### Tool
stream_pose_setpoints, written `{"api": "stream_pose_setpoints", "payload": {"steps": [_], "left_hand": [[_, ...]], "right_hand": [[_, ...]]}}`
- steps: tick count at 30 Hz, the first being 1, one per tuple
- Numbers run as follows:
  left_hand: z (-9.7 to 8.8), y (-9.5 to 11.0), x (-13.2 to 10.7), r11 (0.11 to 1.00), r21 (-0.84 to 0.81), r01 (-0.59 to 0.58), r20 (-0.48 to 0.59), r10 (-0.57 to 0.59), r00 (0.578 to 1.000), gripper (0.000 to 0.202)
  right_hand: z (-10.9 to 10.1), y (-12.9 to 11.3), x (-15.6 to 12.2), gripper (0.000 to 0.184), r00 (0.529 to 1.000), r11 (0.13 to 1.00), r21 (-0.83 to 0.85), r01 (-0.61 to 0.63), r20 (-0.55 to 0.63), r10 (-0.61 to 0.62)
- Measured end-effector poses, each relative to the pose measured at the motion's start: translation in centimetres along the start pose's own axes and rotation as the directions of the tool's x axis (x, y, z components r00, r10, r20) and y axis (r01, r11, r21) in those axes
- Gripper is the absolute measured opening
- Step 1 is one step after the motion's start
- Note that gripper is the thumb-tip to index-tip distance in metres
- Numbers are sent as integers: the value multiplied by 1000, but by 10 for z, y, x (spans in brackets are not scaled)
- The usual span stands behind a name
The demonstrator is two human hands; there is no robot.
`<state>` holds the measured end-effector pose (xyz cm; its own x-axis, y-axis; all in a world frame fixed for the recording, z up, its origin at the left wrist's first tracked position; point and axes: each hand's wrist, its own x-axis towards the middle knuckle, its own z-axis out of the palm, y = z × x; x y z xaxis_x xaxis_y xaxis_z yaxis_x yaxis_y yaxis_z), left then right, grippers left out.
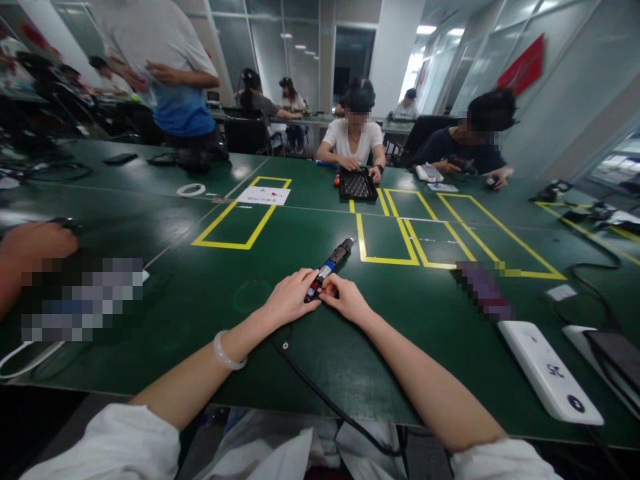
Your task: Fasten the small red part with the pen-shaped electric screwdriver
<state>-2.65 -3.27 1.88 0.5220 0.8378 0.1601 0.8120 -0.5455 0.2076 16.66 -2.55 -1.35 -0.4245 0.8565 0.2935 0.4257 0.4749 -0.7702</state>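
Note:
A slim, dark electric screwdriver (329, 268) lies at a slant over the green table, its metal tip pointing away to the right. Its body looks opened up, with a blue and silver section in the middle and small red parts near the close end. My left hand (293, 295) is closed against its left side. From the right, my right hand (345, 298) pinches at the near end, by the red parts. What exactly lies between those fingertips is partly hidden. A black cable (320, 393) runs from under my left wrist to the table's front edge.
Yellow tape outlines (390, 260) mark the green table (200, 340). A white power strip (550, 370) sits on the right, with a blurred phone-like object beyond it. A co-worker's hand (37, 247) rests at the left. Opposite, a person handles a black tray (357, 187).

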Motion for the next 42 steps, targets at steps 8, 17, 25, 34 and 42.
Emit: {"api": "stream_pose_setpoints", "payload": {"steps": [8,17,25,34,42], "left_hand": [[2,8,-1,998,56,36,-22,-34,999,62],[3,2,4,994,80,71,7,-72,997,59],[-4,-34,12,962,134,237,16,-241,970,63],[-24,-130,6,814,160,558,-31,-561,827,66],[-41,-200,-19,677,127,725,-120,-715,689,67]], "right_hand": [[-3,-5,-5,6,999,998,34,47,-15,-47],[-4,1,-7,12,996,998,-26,63,-53,-65],[-8,5,-7,10,999,999,-14,29,-31,-29],[-10,8,-7,9,999,999,-37,33,-36,-34],[-11,5,-7,6,999,998,-65,24,-24,-26]]}}
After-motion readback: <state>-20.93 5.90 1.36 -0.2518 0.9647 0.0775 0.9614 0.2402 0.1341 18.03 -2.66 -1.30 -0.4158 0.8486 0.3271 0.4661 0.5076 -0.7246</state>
